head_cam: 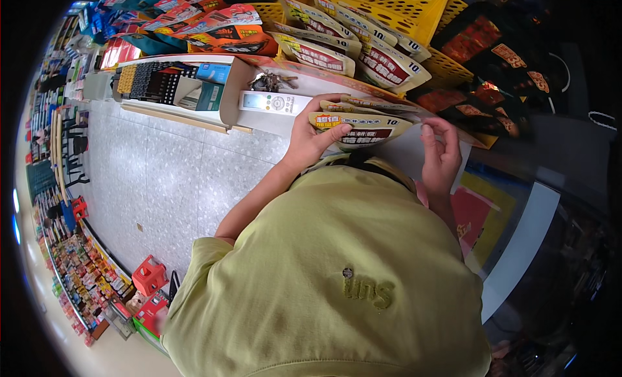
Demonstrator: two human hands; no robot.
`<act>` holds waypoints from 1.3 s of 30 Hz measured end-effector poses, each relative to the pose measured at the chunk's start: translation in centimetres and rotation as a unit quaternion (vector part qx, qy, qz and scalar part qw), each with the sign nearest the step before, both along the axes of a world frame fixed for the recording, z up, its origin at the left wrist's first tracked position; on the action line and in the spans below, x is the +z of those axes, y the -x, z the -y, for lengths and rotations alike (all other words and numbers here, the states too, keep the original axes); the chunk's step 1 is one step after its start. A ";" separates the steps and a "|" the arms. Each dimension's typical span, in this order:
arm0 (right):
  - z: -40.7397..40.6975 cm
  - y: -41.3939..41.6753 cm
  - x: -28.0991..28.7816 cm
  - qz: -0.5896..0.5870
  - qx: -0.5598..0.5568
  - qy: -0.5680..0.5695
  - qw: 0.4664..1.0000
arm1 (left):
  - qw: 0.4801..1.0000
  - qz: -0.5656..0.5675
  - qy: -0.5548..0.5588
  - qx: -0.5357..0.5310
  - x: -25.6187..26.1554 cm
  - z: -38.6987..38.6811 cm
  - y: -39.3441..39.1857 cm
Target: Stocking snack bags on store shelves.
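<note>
Several cream snack pouches (362, 129) with maroon printed panels stand in a small stack just before my waist. My left hand (313, 134) grips their left side, thumb across the front pouch and fingers behind. Beside their right end is my right hand (441, 151), its fingers curled and its thumb near the index finger; whether it touches a pouch edge cannot be made out. Matching cream pouches (388, 68) stand upright in a yellow perforated plastic basket (388, 10) beyond my hands.
A white remote control (267, 103) lies on the counter, by a box (233, 92) of small packaged goods. Orange and red pouches (228, 29) stand at the back left, dark pouches (486, 66) at the right. A red plastic stool (149, 275) is at lower left, near stocked shelves (87, 275).
</note>
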State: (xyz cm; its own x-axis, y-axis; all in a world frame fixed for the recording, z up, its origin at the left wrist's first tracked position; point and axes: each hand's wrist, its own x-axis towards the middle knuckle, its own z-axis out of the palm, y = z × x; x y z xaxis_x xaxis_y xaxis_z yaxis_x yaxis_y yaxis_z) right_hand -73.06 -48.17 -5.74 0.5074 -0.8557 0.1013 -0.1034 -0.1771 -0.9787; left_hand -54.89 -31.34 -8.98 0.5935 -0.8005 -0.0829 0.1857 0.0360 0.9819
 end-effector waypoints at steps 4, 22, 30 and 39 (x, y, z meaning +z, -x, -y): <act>-0.1 0.4 0.3 -0.064 0.034 0.013 0.997 | 1.000 -0.007 -0.026 0.008 0.1 -0.2 -0.1; 1.5 -5.1 6.1 -0.357 0.416 0.337 0.766 | 0.996 0.038 -0.036 -0.071 1.4 -0.5 -0.4; 1.3 -5.1 10.2 -0.249 0.369 0.398 0.802 | 0.993 0.117 0.012 -0.032 4.8 -0.4 -1.2; 3.9 -2.6 25.1 -0.168 0.240 0.517 0.804 | 0.872 0.460 0.156 0.055 12.6 -0.4 -2.2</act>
State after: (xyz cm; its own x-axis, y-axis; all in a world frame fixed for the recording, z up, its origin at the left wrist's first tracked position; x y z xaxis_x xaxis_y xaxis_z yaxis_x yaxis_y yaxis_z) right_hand -70.43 -52.02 19.36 0.9013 -0.0997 0.4215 -0.0082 -0.9769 -0.2135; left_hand -52.67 -30.92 3.64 0.3680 -0.6333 0.6808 -0.6974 0.2963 0.6526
